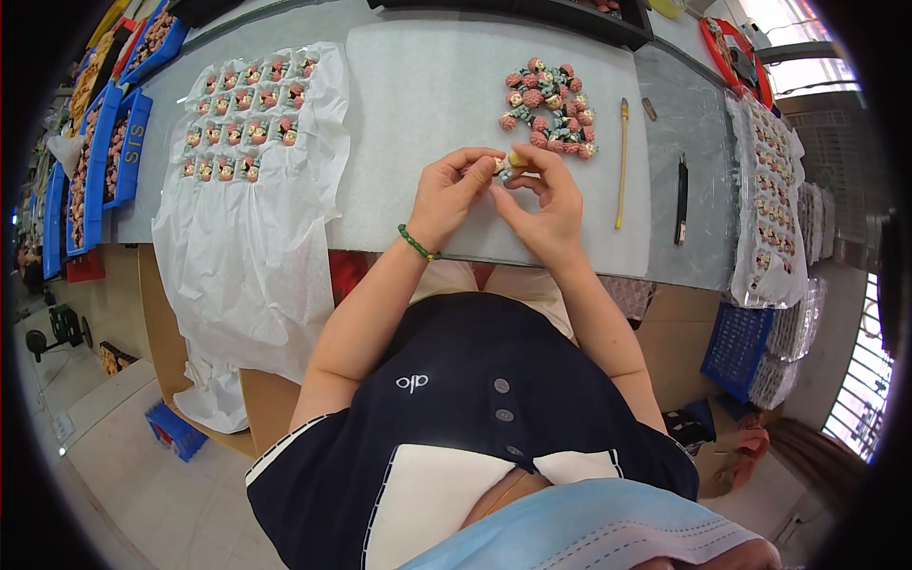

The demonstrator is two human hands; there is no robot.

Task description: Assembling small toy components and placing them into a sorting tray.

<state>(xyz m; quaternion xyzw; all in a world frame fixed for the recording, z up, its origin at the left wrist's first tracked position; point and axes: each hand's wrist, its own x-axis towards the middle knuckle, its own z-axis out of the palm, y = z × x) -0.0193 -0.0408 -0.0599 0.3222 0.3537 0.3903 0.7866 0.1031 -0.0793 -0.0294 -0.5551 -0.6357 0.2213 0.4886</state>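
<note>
Between the thumb and fingers of my left hand (pixel 454 195) is a small painted figurine (pixel 500 169), held over the white sheet (pixel 408 104). My right hand (pixel 549 204) is closed close beside it, with a small yellow piece (pixel 517 159) at its fingertips; its kind cannot be made out. The fingers partly hide the figurine. Just beyond my right hand lies a loose cluster of similar pink, cream and grey-green figurines (pixel 541 98). To the left, more figurines stand in rows in a tray (pixel 237 98) lined with white tissue.
Right of the cluster lie a thin yellow stick (pixel 623 166) and a black pen-like tool (pixel 682 199). Another filled tray (pixel 774 180) stands at the table's right end. Blue bins (pixel 122 152) line the left side, and a black tray (pixel 532 21) sits at the far edge.
</note>
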